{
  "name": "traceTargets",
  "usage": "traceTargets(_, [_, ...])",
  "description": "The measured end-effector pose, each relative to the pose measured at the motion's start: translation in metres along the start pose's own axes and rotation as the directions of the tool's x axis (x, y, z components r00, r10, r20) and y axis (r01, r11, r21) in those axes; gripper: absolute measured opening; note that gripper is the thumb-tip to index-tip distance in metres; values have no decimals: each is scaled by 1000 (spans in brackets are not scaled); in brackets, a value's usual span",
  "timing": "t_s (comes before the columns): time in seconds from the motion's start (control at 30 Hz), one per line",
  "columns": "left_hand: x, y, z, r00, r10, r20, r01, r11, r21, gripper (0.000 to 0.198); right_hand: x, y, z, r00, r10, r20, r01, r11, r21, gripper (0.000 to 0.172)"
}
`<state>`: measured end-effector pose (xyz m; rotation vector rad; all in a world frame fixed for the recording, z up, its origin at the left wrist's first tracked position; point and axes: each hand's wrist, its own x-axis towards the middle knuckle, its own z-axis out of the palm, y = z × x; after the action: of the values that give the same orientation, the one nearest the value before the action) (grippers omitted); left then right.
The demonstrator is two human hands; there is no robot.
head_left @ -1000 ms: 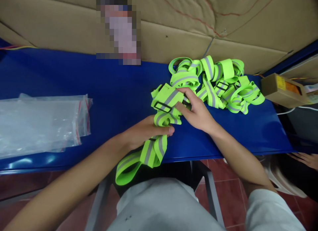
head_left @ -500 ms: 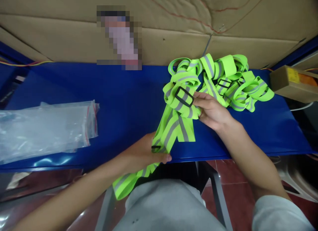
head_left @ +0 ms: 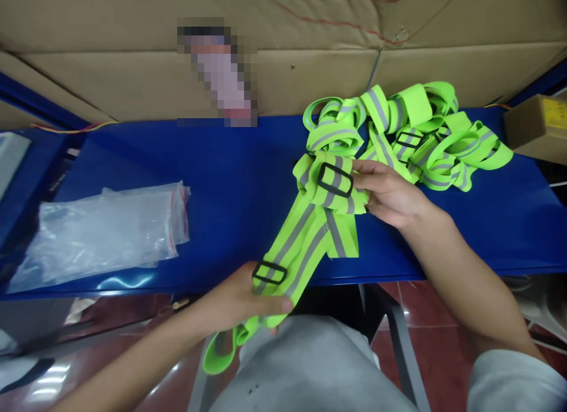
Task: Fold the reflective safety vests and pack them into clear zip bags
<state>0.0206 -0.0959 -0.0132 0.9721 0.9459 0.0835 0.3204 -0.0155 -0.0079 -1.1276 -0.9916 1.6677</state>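
Note:
A neon green reflective strap (head_left: 305, 240) with grey stripes and black buckles stretches between my two hands over the front edge of the blue table (head_left: 230, 181). My left hand (head_left: 241, 297) grips its lower part near a black buckle, just off the table edge. My right hand (head_left: 390, 193) is closed on the folded upper end, beside another black buckle. The strap's loose end hangs down by my lap.
A tangled pile of green reflective straps (head_left: 411, 137) lies at the table's back right. Clear zip bags (head_left: 110, 232) are stacked on the left. Cardboard (head_left: 310, 63) lines the back. A small brown box (head_left: 538, 125) sits at the far right.
My left hand has slid down along the strap toward me, off the table edge, pulling it straighter. My right hand has stayed on the folded end near the pile.

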Motion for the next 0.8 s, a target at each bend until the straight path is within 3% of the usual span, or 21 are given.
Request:
traceTargets(0.13, [-6, -2, -2, 992, -118, 33, 110, 978, 177, 25, -5, -8, 4, 998, 1, 70, -1, 1000, 5, 41])
traceTargets(0.23, [-11, -6, -6, 977, -195, 88, 179, 970, 166, 34, -12, -18, 4, 995, -6, 102, 11, 999, -46, 39])
traceTargets(0.3, [-14, -9, -4, 976, -186, 116, 172, 978, 118, 38, -17, -25, 1, 994, -39, 103, 48, 995, -84, 37])
traceTargets(0.37, [-15, -11, 0, 990, -131, 51, 123, 983, 139, 39, -18, -28, -3, 994, -62, 93, 71, 993, -93, 36])
traceTargets(0.43, [-18, -12, 3, 992, -50, -112, 78, 961, 265, 45, -15, -26, -6, 995, -71, 66, 77, 993, -89, 35])
traceTargets(0.53, [-26, -12, 4, 957, 82, -278, 74, 859, 506, 74, -8, -19, -6, 997, -65, 41, 68, 994, -87, 37])
traceTargets(0.6, [-34, -7, 0, 932, 193, -307, 56, 761, 647, 90, -6, -16, -4, 997, -56, 61, 61, 995, -75, 38])
traceTargets(0.7, [-36, 10, -5, 822, 444, -356, -6, 632, 775, 104, -9, -20, 2, 990, -56, 130, 65, 996, -68, 39])
traceTargets(0.77, [-25, 28, -6, 780, 530, -332, -153, 676, 721, 119, -13, -26, 7, 982, -74, 174, 89, 993, -81, 38])
traceTargets(0.8, [-17, 38, -5, 788, 539, -298, -264, 733, 627, 126, -14, -29, 11, 978, -90, 189, 109, 990, -94, 37])
